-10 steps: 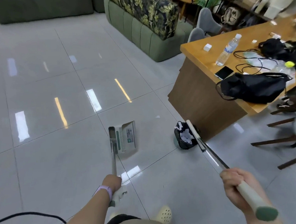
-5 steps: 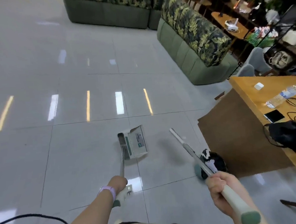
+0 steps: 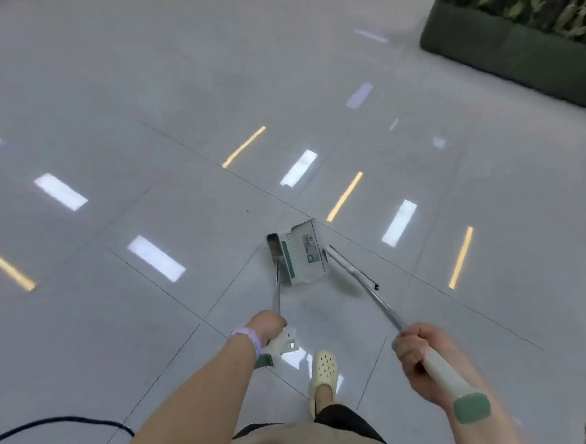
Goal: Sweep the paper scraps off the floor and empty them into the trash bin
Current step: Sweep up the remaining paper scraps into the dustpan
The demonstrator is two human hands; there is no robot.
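Bin gone — boxy dustpan [image 3: 302,254] nearer broom pole [image 3: 360,284]

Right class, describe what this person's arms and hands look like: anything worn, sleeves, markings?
Both forearms are bare, with no sleeves in view and no gloves. The left hand has a lilac band round its wrist. The right hand shows no band, ring or watch. No markings can be made out on either arm.
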